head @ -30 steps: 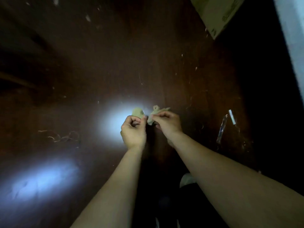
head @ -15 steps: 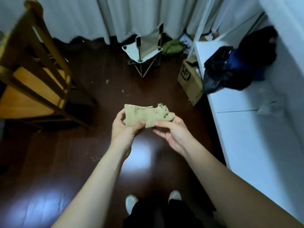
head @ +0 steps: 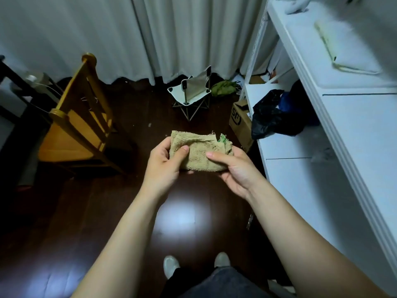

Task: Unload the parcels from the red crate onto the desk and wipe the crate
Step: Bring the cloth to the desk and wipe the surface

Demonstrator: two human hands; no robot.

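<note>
A folded tan cloth (head: 198,150) with a bit of green at its right edge is held in front of me over the dark floor. My left hand (head: 164,163) grips its left side, thumb on top. My right hand (head: 233,168) supports its right side from below, thumb lying across the top. No red crate and no parcels appear in this view. The white desk (head: 352,117) runs along the right side.
A wooden chair (head: 79,130) stands at the left. A small folding camp chair (head: 193,93) sits by the curtain. A cardboard box (head: 240,123) and a black bag (head: 272,117) lie against a low white shelf (head: 285,145). My feet (head: 171,265) are below.
The view has lifted from the dark floor to the room. The cloth went from a small bunch pinched in both hands to a wider fold held flat between them.
</note>
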